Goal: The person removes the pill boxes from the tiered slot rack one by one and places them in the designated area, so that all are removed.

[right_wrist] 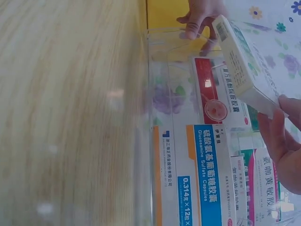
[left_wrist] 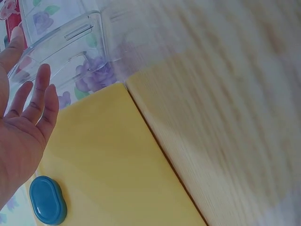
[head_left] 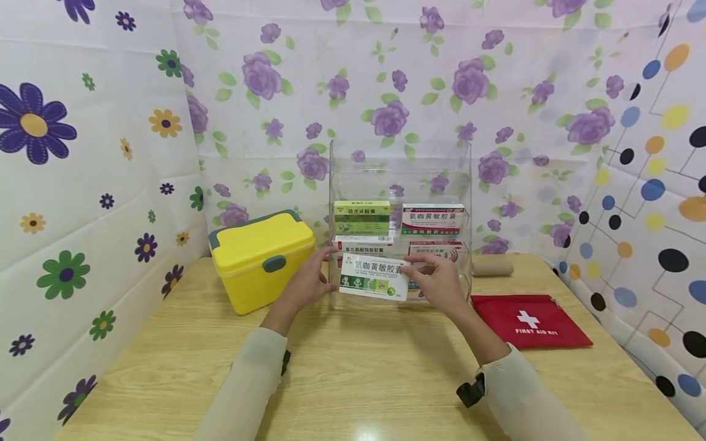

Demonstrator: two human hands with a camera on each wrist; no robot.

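Floral sheets wall off the wooden table (head_left: 353, 380), and we pan from the left: the yellow case (head_left: 259, 257) sits just left of the clear rack (head_left: 399, 177). Left hand (head_left: 309, 282) is at the rack's front, fingers curled on the left end of the white medicine box (head_left: 375, 277). That box hangs level against the rack's lowest tier, below the green box (head_left: 362, 216) and the red-striped box (head_left: 432, 218). Right hand (head_left: 438, 282) pinches its right end. Right of the rack lies the red first aid pouch (head_left: 529, 321).
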